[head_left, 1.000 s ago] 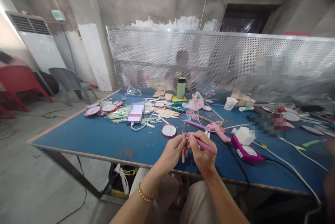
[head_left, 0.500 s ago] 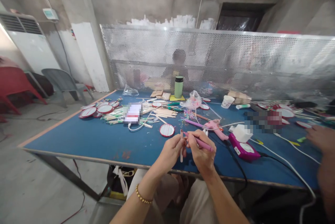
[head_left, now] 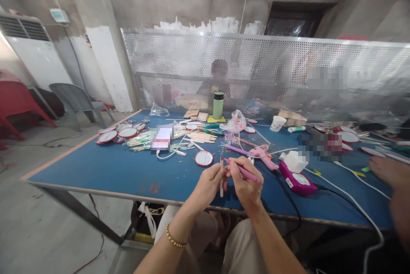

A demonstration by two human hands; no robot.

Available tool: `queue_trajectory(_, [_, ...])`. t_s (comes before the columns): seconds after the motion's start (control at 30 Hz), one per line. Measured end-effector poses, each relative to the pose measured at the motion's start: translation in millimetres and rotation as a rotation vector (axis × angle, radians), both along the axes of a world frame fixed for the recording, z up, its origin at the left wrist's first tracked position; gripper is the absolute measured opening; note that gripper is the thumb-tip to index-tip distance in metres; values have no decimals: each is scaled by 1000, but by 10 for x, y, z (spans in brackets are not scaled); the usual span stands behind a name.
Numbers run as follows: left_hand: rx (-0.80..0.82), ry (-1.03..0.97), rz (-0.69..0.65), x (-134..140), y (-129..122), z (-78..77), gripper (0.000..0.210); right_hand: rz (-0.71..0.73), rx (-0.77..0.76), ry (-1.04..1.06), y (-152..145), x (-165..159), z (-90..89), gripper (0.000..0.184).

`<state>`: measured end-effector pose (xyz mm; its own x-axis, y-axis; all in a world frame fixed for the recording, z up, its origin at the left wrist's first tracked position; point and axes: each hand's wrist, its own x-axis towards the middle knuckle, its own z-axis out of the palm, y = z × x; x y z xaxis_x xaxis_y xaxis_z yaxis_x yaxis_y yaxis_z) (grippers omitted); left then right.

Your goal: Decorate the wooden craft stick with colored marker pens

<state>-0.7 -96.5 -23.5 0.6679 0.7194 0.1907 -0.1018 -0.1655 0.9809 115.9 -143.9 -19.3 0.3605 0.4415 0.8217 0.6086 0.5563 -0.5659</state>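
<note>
Held upright in my left hand (head_left: 209,182) is a flat wooden craft stick (head_left: 221,188), pinched between thumb and fingers. My right hand (head_left: 246,182) grips a pink pen (head_left: 246,173), its tip close to the stick's upper end; whether it touches I cannot tell. The stick's top looks darker than its lower part. Both hands are above the table's front edge. Just beyond them lies a round white disc with a red rim (head_left: 204,158). A pink glue gun (head_left: 264,156) rests to the right of the disc.
A magenta power box (head_left: 296,180) with a white plug and cables is at the right. Sticks (head_left: 201,137), a phone (head_left: 162,138), a green bottle (head_left: 218,106) and a paper cup (head_left: 278,123) stand or lie farther back. Another person's hand (head_left: 381,169) is at the right edge.
My hands stay almost in place, with the stick and pen still held together. The view has shifted very slightly. At the right, the other person's hand has moved a little left.
</note>
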Motion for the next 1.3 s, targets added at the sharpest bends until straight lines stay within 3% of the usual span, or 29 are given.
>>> queue_trajectory(0.93, [-11,-12,-10,5,2,-23,44,-42,-53,-37,-48,-19,30,17])
queue_trajectory(1.3, [-4,-15,29,22,1,-59,45,-22,-7,-75,-59,-35,46,17])
